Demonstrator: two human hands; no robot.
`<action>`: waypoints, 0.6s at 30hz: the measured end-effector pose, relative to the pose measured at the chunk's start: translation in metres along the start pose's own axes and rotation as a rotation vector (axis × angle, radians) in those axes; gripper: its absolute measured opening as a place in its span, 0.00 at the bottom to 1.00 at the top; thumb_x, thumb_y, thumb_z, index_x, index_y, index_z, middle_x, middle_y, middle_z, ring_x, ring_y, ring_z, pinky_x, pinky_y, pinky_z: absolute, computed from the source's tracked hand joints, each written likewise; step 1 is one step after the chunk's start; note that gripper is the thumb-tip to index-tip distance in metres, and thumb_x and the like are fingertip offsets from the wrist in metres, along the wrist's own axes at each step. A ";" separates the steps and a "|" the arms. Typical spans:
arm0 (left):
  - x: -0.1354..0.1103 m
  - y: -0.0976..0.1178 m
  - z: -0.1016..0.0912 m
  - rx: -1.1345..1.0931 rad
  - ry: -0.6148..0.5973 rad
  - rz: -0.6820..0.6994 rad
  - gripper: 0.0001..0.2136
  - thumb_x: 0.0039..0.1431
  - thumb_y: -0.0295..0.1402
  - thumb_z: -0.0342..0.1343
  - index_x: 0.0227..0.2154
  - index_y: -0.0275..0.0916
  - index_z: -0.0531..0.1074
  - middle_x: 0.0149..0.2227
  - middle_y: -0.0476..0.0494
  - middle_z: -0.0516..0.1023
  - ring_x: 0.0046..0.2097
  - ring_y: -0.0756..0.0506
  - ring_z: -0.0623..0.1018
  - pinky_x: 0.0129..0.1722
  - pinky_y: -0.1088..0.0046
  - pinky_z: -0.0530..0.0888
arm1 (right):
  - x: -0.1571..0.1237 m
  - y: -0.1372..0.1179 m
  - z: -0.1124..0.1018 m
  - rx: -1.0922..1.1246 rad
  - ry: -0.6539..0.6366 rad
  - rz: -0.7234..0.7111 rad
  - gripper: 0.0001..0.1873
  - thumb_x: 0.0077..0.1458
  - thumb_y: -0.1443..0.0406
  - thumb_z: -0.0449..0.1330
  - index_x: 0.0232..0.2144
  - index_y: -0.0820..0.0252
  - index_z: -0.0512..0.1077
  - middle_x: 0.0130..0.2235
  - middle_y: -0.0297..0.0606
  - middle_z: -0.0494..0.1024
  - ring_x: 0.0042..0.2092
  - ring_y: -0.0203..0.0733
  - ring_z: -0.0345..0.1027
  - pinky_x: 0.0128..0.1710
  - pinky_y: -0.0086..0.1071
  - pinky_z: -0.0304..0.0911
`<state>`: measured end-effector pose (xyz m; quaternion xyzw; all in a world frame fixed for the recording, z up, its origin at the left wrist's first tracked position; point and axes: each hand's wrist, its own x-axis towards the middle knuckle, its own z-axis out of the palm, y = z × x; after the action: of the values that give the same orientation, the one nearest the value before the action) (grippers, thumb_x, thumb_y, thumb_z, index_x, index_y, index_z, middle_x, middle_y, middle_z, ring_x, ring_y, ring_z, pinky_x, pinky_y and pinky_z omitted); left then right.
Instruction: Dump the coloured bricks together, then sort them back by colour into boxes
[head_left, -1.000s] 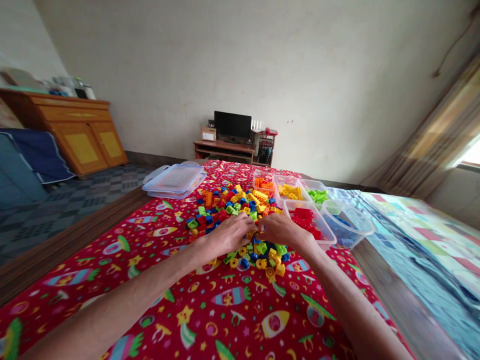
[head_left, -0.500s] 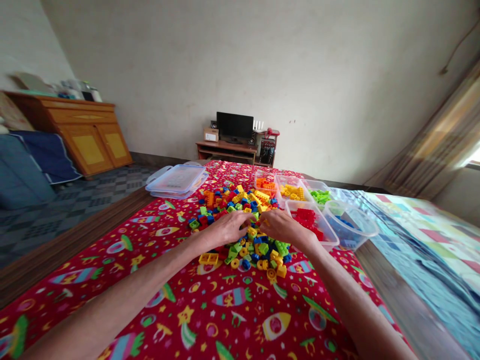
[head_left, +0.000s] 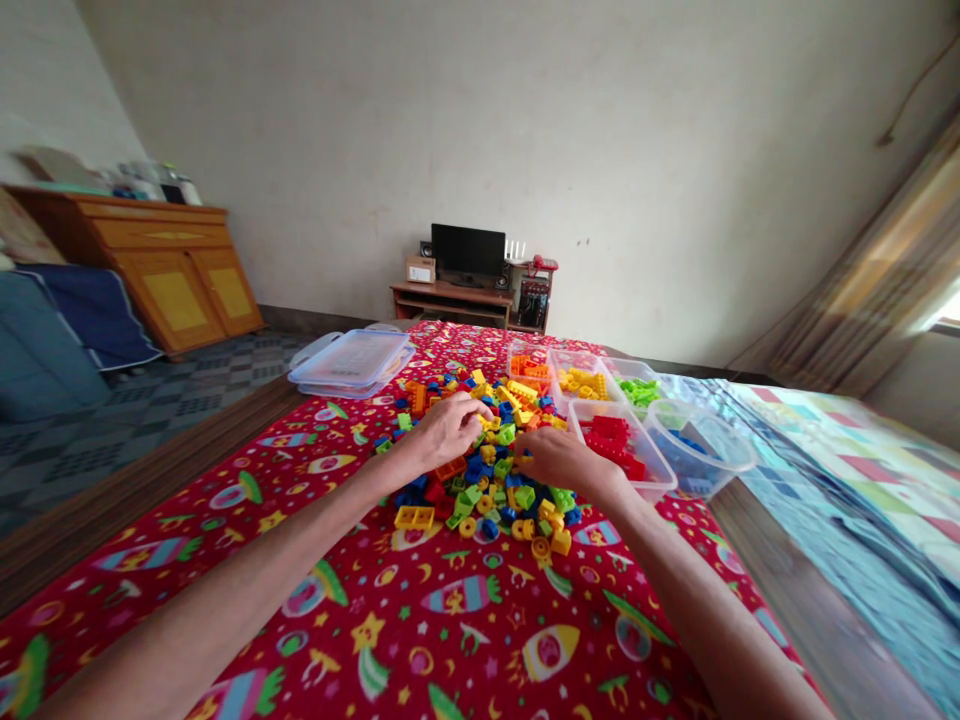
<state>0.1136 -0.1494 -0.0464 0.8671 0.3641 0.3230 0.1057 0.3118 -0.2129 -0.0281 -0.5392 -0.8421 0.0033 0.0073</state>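
Observation:
A heap of toy building bricks (head_left: 471,497) in yellow, green, blue, red and orange lies on a red patterned cloth (head_left: 300,620). My left hand (head_left: 452,428) is over the heap's left middle, its fingers curled together close to a yellow brick (head_left: 490,424); whatever they hold is hidden. On the right of the heap, my right hand (head_left: 553,456) reaches down with bent fingers, their tips among the bricks and mostly out of sight. Just beyond its wrist stands a clear box of red bricks (head_left: 611,440).
More clear boxes hold orange bricks (head_left: 530,366), yellow bricks (head_left: 582,383) and green bricks (head_left: 639,392). A round clear tub (head_left: 724,458) with blue bricks stands at the right edge. Stacked clear lids (head_left: 352,360) lie at the far left. A bed (head_left: 840,500) adjoins on the right.
My left hand has lifted slightly and drawn back to the left, its fingers now curled in more. My right hand has stayed nearly in place, a little lower.

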 end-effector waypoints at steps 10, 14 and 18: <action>0.000 0.000 -0.005 -0.378 -0.140 -0.122 0.12 0.58 0.31 0.46 0.38 0.34 0.74 0.33 0.44 0.79 0.31 0.47 0.81 0.30 0.75 0.74 | 0.003 0.004 0.004 -0.019 0.008 -0.005 0.14 0.58 0.65 0.54 0.45 0.60 0.74 0.44 0.45 0.78 0.47 0.46 0.72 0.43 0.33 0.63; 0.001 -0.002 -0.002 -0.495 -0.153 -0.127 0.11 0.57 0.33 0.50 0.39 0.35 0.73 0.36 0.43 0.80 0.33 0.46 0.81 0.32 0.74 0.76 | 0.005 0.008 0.001 0.091 0.158 -0.001 0.19 0.59 0.63 0.56 0.51 0.63 0.70 0.41 0.44 0.79 0.44 0.42 0.71 0.41 0.30 0.60; 0.001 0.001 0.005 -0.658 -0.136 -0.146 0.10 0.57 0.35 0.54 0.39 0.36 0.70 0.36 0.42 0.80 0.35 0.46 0.81 0.36 0.71 0.77 | 0.006 -0.002 -0.005 0.171 0.241 0.006 0.18 0.61 0.61 0.54 0.51 0.62 0.70 0.32 0.39 0.78 0.35 0.38 0.71 0.33 0.27 0.56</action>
<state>0.1180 -0.1491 -0.0494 0.7778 0.2936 0.3563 0.4264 0.3073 -0.2088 -0.0235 -0.5357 -0.8302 0.0101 0.1541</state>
